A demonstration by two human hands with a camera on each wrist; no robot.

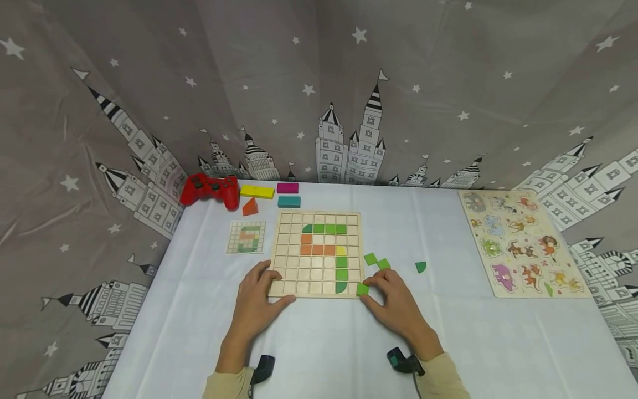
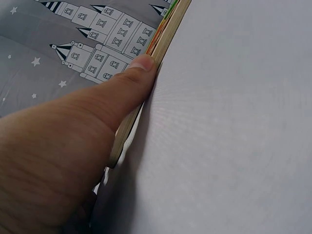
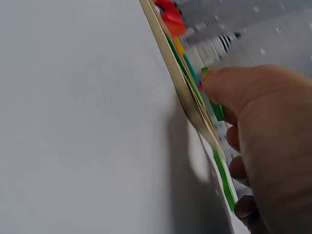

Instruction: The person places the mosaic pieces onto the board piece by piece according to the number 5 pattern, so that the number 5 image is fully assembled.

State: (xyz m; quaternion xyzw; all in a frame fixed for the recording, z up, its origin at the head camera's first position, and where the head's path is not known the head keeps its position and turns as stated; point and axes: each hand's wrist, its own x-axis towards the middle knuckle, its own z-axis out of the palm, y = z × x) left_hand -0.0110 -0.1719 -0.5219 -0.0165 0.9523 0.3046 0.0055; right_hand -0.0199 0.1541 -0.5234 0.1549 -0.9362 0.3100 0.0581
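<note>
- Head view: the right hand pinches a green square tile in its fingers, touching the wooden grid board's near right corner.
- The left hand lies flat-fingered on the near left corner, thumb against the edge.
- Empty cells lie left of the tile.

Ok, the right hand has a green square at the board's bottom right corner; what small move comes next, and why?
Probably lift the green square tile pinched by the right hand and move it left onto the wooden grid board, into the bottom row beside the green quarter-round piece. The pattern card shows a green bottom stroke there, those cells look bare, and the left hand steadies the board's corner.
</note>
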